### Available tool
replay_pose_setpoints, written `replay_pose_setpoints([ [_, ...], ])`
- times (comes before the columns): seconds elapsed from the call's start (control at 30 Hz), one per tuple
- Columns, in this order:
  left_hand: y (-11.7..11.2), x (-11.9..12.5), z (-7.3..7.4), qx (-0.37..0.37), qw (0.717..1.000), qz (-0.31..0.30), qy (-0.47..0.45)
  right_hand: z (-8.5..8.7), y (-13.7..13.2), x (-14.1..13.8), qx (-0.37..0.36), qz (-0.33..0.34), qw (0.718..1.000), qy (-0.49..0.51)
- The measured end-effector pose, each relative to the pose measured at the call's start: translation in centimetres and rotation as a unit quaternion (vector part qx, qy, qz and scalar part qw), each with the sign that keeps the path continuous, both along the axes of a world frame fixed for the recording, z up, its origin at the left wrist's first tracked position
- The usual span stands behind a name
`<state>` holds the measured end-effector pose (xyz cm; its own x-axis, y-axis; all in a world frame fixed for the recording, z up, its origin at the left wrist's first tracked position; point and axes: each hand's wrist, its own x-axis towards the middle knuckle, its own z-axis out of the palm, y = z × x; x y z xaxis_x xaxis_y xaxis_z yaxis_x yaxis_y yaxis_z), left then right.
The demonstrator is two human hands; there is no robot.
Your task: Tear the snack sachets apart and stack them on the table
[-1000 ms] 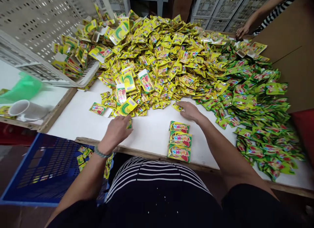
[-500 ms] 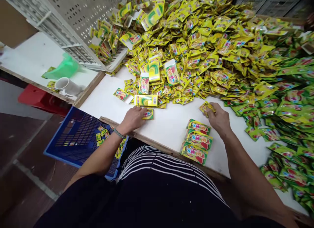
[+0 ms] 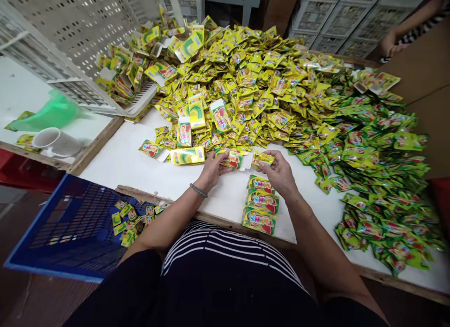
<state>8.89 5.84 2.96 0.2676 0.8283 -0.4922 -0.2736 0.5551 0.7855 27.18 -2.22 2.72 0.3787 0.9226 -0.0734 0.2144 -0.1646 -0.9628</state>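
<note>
My left hand grips a small yellow-green carton by one end, its white flap standing open toward the right. Between the fingers of my right hand is a yellow sachet, held close to that open flap; whether it is one or several I cannot tell. Three filled-looking cartons lie in a row just below my right hand. Left of my left hand, a yellow carton rests on the white table, with other open cartons against the heap of yellow sachets.
Green sachets spread over the right side. A white crate with cartons tilts at the back left, near a white mug and green translucent plastic. Below stands a blue crate holding small cartons. Another person's hand shows at upper right.
My left hand has lifted a carton off the table and moved right. My right hand has brought the sachet left to the carton's open end. The camera view has shifted.
</note>
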Motion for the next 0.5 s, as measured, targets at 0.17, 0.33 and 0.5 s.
replay_pose_setpoints([
  [0.17,-0.2,-0.3,-0.9,-0.048,0.998,0.029,-0.015,-0.2,0.3,0.7,0.044,-0.091,0.994,0.032],
  [0.33,-0.9,-0.7,-0.8,-0.042,0.999,-0.02,-0.013,0.0,1.3,0.9,0.046,-0.057,0.997,-0.015],
  [0.5,-0.9,-1.8,-0.8,0.07,0.987,-0.142,0.004,-0.3,1.4,1.3,0.002,0.04,0.998,-0.039],
])
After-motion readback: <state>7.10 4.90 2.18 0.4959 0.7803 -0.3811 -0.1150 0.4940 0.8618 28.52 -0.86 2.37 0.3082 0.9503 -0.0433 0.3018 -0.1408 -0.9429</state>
